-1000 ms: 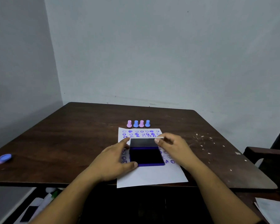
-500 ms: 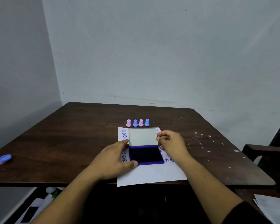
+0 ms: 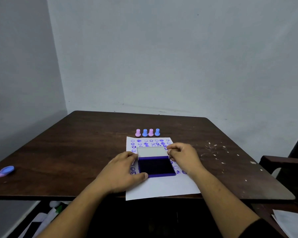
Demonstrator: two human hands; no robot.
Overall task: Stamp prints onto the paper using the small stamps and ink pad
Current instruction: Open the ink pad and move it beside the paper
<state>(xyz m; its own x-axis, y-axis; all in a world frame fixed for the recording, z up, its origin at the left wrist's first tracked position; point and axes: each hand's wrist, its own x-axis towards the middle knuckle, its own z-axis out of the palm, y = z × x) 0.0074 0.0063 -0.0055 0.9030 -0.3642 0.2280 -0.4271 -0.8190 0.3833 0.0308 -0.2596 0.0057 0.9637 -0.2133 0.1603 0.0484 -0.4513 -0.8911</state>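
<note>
A white paper (image 3: 162, 188) lies at the table's near edge, its far part covered with several blue smiley prints. On it rests a purple ink pad (image 3: 156, 166) with its dark pad exposed and its grey-white lid (image 3: 152, 152) tilted up and back. My left hand (image 3: 122, 170) grips the pad's left side, thumb at its front corner. My right hand (image 3: 182, 156) pinches the lid's right edge. Beyond the paper stand several small stamps in a row: a pink stamp (image 3: 138, 132), a blue stamp (image 3: 145, 132), a second pink stamp (image 3: 150, 132) and a second blue stamp (image 3: 157, 132).
The dark wooden table (image 3: 67, 152) has white specks on its right side. A blue and pink oval object (image 3: 5, 170) lies near the left edge. A dark chair arm (image 3: 282, 162) stands at the right, with loose paper (image 3: 291, 222) below it.
My right hand has swung the ink pad's lid from nearly flat over the pad up and back, exposing the whole dark pad. My left hand has kept its hold on the pad's side.
</note>
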